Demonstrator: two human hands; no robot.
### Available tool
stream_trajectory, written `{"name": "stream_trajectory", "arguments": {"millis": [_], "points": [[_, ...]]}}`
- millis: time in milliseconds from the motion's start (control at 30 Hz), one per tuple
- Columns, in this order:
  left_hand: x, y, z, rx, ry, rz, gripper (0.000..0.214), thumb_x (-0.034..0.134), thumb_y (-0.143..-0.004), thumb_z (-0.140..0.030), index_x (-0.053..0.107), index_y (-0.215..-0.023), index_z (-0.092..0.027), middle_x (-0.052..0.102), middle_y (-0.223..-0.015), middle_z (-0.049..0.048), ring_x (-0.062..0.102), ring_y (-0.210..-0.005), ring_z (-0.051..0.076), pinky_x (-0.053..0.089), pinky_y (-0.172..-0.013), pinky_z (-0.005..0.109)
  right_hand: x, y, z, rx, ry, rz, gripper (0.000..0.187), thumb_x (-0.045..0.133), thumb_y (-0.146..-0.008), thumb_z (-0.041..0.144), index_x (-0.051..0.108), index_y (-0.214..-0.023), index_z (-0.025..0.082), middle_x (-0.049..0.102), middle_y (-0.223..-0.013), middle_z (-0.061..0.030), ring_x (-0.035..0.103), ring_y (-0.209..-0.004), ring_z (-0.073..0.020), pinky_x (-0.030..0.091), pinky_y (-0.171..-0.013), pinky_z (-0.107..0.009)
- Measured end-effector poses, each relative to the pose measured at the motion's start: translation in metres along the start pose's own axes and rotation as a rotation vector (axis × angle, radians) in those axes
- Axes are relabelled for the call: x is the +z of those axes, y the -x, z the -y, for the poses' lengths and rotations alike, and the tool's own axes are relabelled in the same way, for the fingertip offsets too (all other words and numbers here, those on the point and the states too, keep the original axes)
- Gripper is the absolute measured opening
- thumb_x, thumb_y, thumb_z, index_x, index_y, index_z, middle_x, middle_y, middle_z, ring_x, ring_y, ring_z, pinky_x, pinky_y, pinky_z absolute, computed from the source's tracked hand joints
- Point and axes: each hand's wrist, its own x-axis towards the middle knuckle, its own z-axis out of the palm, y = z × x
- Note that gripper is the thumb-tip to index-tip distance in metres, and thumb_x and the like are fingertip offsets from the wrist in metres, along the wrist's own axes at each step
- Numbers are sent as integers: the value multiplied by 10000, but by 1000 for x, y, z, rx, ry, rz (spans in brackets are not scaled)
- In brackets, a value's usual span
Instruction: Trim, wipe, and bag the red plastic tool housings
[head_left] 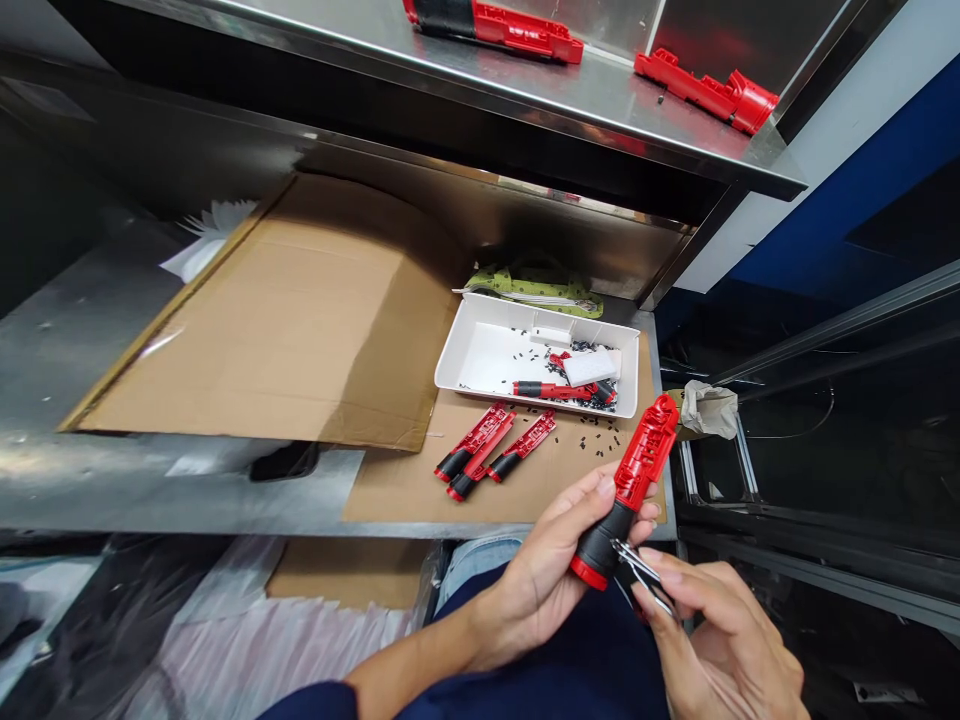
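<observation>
My left hand (534,575) is closed around a red plastic tool housing (645,455) with a black sleeve and a red end ring. Its red half is open, showing ribs and slots. My right hand (724,640) pinches metal tweezers (651,582), whose tips are at the side of the black sleeve. Whether the tips hold a small part is too fine to tell. To the left, three similar red and black housings (480,455) lie together on a cardboard sheet (405,495). Small black pieces (600,437) are scattered beside them.
A white tray (448,372) holds many small black parts, a white block (590,367) and another housing. Behind it is a green pouch (525,290). A large cardboard piece (277,310) covers the left. Two red housings (709,92) lie on the metal shelf (600,105) above.
</observation>
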Motion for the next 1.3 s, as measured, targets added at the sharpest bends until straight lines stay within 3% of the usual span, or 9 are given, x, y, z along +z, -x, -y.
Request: {"name": "stream_trajectory", "arguments": {"millis": [233, 467, 567, 667, 700, 733, 900, 1100, 1300], "points": [[3, 1, -2, -4, 55, 19, 237, 785, -807, -279, 750, -985, -126, 725, -890, 58, 675, -835, 126, 538, -815, 217, -6, 7, 9, 142, 19, -255, 286, 765, -712, -29, 719, -924, 158, 779, -864, -19, 737, -736, -172, 585, -601, -259], [1, -1, -3, -1, -14, 30, 318, 739, -840, -352, 721, -1070, -133, 714, -919, 63, 664, -811, 123, 522, -813, 218, -7, 1, -4, 50, 5, -95, 290, 766, -749, 61, 699, -1010, 168, 756, -856, -43, 622, -600, -130, 532, -483, -248], [-27, -15, 3, 110, -372, 38, 454, 662, -881, -403, 611, -1275, -182, 707, -1085, 90, 669, -949, 177, 507, -890, 279, -11, 5, -9, 152, -18, -189, 306, 752, -774, 103, 676, -1063, 167, 722, -861, -51, 635, -654, -144, 556, -543, -268], [-81, -42, 15, 349, -1196, -12, 516, 643, -873, -311, 531, -1368, -211, 617, -1328, 112, 586, -1188, 241, 440, -1036, 359, -14, 8, -14, 231, -18, -274, 279, 763, -771, 132, 681, -1037, 157, 699, -838, -49, 603, -642, -137, 542, -549, -266], [-101, -52, 19, 374, -1530, -63, 503, 608, -877, -273, 523, -1371, -237, 636, -1296, 97, 598, -1167, 243, 458, -1014, 376, -13, 8, -15, 233, -19, -278, 274, 772, -767, 143, 685, -1027, 155, 700, -833, -48, 582, -623, -129, 533, -547, -266], [-120, -61, 23, 361, -1635, -89, 508, 615, -849, -208, 545, -1350, -242, 656, -1257, 95, 608, -1146, 257, 469, -995, 391, -12, 8, -16, 230, -22, -279, 270, 778, -765, 156, 688, -1020, 152, 705, -833, -48, 563, -609, -123, 526, -549, -269], [-178, -88, 25, 401, -1879, -250, 547, 659, -816, -219, 545, -1351, -228, 615, -1326, 121, 544, -1250, 288, 410, -1074, 433, -1, 11, -23, 229, 6, -283, 242, 776, -790, 216, 697, -1007, 140, 724, -844, -66, 576, -632, -142, 508, -570, -299], [-192, -96, -5, 484, -2049, -709, 498, 508, -936, -395, 560, -1331, -95, 414, -1498, 270, 301, -1391, 448, 210, -1099, 662, -1, 19, -34, 288, 29, -207, 281, 806, -770, 266, 703, -1002, 147, 744, -871, -82, 613, -664, -164, 522, -601, -320], [-201, -96, -7, 469, -2136, -849, 404, 437, -965, -375, 649, -1209, -133, 456, -1475, 248, 372, -1345, 418, 310, -1030, 632, 0, 17, -37, 292, -30, -195, 308, 795, -743, 139, 715, -1040, 161, 745, -903, -74, 588, -698, -155, 514, -605, -295]]}}
